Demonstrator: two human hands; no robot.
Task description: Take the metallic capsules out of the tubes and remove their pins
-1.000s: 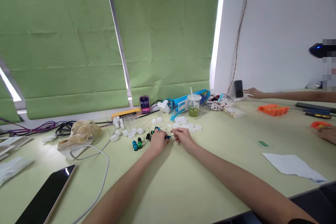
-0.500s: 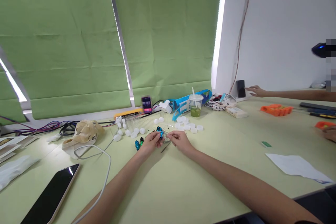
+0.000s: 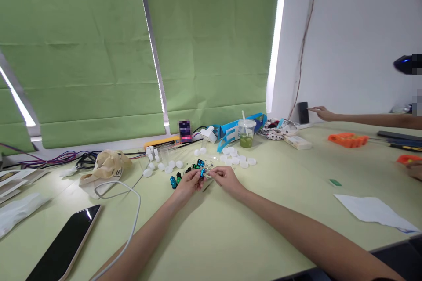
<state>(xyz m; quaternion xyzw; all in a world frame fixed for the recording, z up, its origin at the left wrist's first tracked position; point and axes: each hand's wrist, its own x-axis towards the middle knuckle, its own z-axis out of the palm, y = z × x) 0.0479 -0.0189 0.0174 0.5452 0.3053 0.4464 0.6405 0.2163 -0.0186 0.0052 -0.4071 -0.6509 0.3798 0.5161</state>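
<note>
Between the fingertips of my left hand (image 3: 187,186) is a small shiny blue metal part (image 3: 202,172). My right hand (image 3: 228,178) pinches at its right side; what those fingers hold is too small to make out. Left of my left hand stand a blue knobbed piece (image 3: 173,182) and a green one (image 3: 178,178). Another blue piece (image 3: 200,163) lies just beyond my fingers, among dark and green ones partly hidden. A thin dark rod (image 3: 207,185) rests on the table below my hands.
Several white round caps (image 3: 242,159) lie behind my hands, near a lidded cup of green drink (image 3: 246,134). A white cable (image 3: 138,210) crosses my left forearm beside a phone (image 3: 66,241). At right, another person's hand (image 3: 323,114) touches a dark upright device (image 3: 303,113), near an orange holder (image 3: 347,139).
The blue part has turned slightly in my left fingers, and my right hand has shifted a little beside it. The view has moved slightly; both hands keep their pinch.
</note>
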